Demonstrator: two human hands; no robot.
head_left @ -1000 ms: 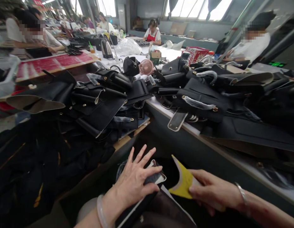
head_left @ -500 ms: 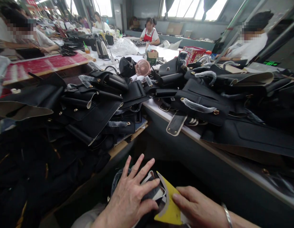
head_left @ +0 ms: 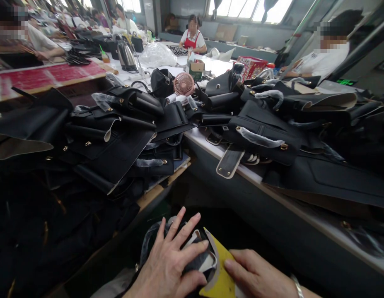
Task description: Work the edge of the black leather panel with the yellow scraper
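At the bottom centre, my left hand (head_left: pixel 170 263) lies with its fingers spread over a dark piece with pale edges (head_left: pixel 207 260). A yellow curved sheet (head_left: pixel 221 265) stands just right of that piece. My right hand (head_left: pixel 254 271), with a bracelet at the wrist, pinches the sheet's right side between thumb and fingers. A plastic-wrapped handle (head_left: pixel 146 242) shows left of my left hand. The lower part of what lies between my hands is hidden.
Black bag pieces pile up on the left table (head_left: pixel 154 194) and the right table (head_left: pixel 254 174). A pink fan (head_left: pixel 183 84) and a kettle (head_left: pixel 126 54) stand farther back. People sit at left, at right and at the back, one in a red apron (head_left: pixel 191 41).
The view has shifted slightly, so the left pile and the kettle sit farther left. My hands keep nearly the same hold on the yellow sheet and dark piece.
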